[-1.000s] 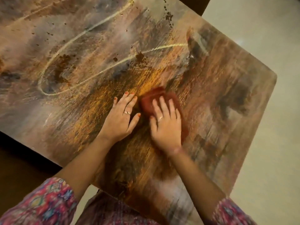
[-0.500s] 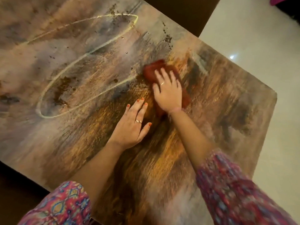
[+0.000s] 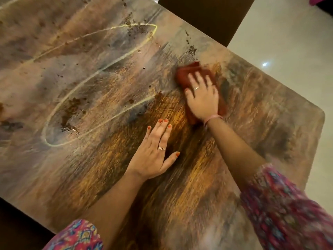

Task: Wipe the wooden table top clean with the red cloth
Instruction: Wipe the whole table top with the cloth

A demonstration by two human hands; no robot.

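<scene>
Dim warm light; floor (image 3: 281,42) glare; right hand (image 3: 202,98) motion-blurred

Single head-worn view, close above the table top (image 3: 270,141), looking forward and down

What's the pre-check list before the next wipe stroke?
1. Right hand flat on cloth: ok.
2. Left hand bracing on table, apart from cloth: ok.
3. Crumbs just beyond cloth not yet wiped: not ok.
4. Stain inside the yellow ring uncleaned: not ok.
5. Cloth clean enough underneath: cannot tell.
</scene>
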